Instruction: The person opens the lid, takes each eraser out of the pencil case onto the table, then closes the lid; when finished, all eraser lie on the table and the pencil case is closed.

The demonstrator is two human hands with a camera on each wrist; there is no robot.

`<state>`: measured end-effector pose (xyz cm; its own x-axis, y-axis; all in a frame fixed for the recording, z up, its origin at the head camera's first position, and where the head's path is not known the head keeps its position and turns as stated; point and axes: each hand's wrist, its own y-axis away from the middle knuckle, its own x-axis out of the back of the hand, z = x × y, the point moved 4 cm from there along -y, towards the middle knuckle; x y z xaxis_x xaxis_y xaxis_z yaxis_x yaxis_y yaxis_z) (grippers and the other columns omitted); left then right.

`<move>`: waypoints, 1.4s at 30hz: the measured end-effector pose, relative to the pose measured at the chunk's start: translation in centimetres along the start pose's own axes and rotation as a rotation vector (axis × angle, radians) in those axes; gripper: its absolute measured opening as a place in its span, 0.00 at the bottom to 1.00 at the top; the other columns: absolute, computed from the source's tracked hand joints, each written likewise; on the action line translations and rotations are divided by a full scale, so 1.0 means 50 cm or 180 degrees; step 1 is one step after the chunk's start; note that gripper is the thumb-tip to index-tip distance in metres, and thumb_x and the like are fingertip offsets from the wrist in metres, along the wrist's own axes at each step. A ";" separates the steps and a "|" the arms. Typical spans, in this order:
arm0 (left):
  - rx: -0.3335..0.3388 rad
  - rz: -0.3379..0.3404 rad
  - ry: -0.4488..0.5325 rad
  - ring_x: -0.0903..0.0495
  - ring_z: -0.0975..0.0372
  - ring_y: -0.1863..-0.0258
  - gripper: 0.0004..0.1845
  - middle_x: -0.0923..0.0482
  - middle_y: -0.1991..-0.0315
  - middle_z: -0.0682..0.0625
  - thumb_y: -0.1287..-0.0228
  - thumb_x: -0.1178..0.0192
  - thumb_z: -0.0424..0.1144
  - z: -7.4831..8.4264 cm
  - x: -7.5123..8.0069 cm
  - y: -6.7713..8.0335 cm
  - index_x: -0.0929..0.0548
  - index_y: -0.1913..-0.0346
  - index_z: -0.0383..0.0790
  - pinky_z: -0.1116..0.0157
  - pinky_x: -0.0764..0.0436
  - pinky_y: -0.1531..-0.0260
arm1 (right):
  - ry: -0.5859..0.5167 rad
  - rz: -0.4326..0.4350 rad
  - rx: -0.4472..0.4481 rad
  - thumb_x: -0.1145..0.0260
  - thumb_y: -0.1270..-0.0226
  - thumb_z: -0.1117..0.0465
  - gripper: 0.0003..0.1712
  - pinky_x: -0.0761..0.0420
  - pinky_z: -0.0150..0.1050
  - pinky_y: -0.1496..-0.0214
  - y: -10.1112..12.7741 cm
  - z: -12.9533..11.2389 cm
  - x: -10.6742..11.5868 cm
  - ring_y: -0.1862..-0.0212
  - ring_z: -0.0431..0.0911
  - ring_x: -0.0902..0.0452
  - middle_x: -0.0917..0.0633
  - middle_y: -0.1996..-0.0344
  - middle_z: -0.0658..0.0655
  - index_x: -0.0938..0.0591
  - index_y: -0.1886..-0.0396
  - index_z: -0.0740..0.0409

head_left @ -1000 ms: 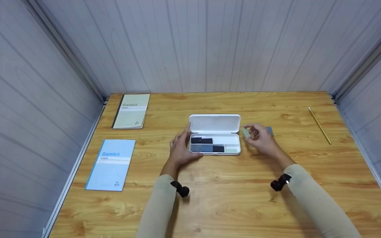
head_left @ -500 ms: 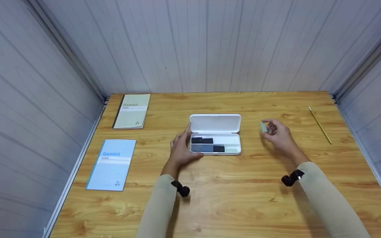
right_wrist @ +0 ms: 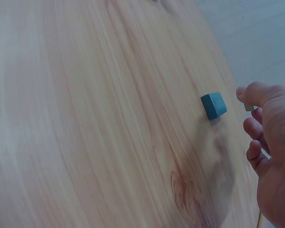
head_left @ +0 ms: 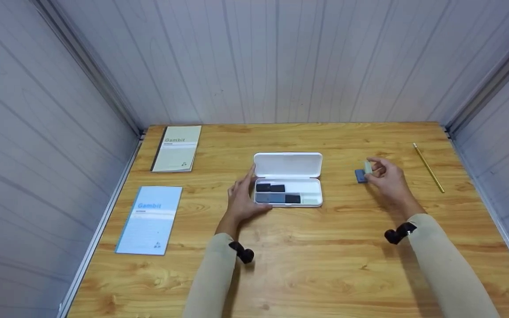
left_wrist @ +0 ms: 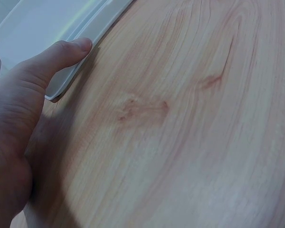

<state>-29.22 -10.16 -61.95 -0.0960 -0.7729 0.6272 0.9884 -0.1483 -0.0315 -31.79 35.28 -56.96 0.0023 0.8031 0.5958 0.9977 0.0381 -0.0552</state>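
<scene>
A: What writing do we read here?
B: Both booklets bear the word "Gambit": the blue booklet (head_left: 149, 220) at the counter's (head_left: 307, 274) left edge, and the cream booklet (head_left: 176, 148) behind it in the far left corner. The smaller print on each is too fine for us to read.

A: Where do we find the hands?
B: The left hand (head_left: 240, 198) rests at the left end of the white case (head_left: 288, 179), fingers (left_wrist: 61, 51) straight and relaxed, the thumb touching the case's rim. The right hand (head_left: 387, 179) is well to the right of the case and pinches a pale eraser (head_left: 368, 167) between thumb and fingertips.

A: And the things about that eraser?
B: A blue eraser (head_left: 360, 176) lies on the counter just beside it, on the side toward the case. The case stands open, lid upright at the back, with dark and blue-grey blocks in its left part and a pale one at the front right.

A: Which edges and open room do we note?
B: A pencil (head_left: 428, 167) lies near the right edge, apart from the right hand. Bare wood runs between case and right hand, and across the whole near half of the counter. Walls close the left, far and right sides.
</scene>
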 end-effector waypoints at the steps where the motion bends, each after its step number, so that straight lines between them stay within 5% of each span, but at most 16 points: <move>1: 0.0015 0.0000 0.0005 0.32 0.44 0.17 0.77 0.19 0.21 0.46 0.54 0.08 0.53 -0.001 -0.001 -0.001 0.50 0.06 0.60 0.37 0.49 0.13 | 0.0003 -0.0010 -0.0017 0.29 0.20 0.69 0.30 0.24 0.19 0.55 0.000 0.004 0.001 0.55 0.33 0.26 0.18 0.45 0.68 0.22 0.22 0.69; 30: -0.0066 0.0055 0.0034 0.32 0.42 0.18 0.76 0.18 0.23 0.45 0.56 0.09 0.54 -0.013 -0.006 -0.004 0.49 0.06 0.60 0.35 0.47 0.15 | 0.0308 -0.0045 -0.0208 0.26 0.21 0.65 0.33 0.26 0.17 0.54 0.005 0.061 -0.002 0.54 0.32 0.24 0.16 0.42 0.73 0.23 0.21 0.69; 38: -0.0065 0.0056 0.0060 0.31 0.42 0.19 0.76 0.18 0.22 0.45 0.56 0.09 0.54 -0.008 -0.002 -0.002 0.49 0.06 0.61 0.36 0.48 0.15 | 0.0338 -0.0036 -0.0154 0.26 0.21 0.64 0.34 0.28 0.17 0.54 0.006 0.059 -0.002 0.48 0.45 0.20 0.16 0.40 0.73 0.23 0.20 0.68; 42: -0.0140 0.0104 0.0008 0.29 0.42 0.21 0.76 0.16 0.24 0.46 0.55 0.10 0.55 -0.009 -0.002 -0.002 0.48 0.06 0.60 0.34 0.44 0.17 | 0.0326 -0.0013 -0.0121 0.25 0.21 0.63 0.34 0.27 0.17 0.54 0.008 0.056 0.000 0.51 0.38 0.21 0.16 0.40 0.72 0.22 0.21 0.67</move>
<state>-29.37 -10.34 -62.39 -0.0641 -0.7794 0.6233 0.9849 -0.1500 -0.0862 -31.59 36.95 -59.25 0.0030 0.7379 0.6749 0.9996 0.0172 -0.0233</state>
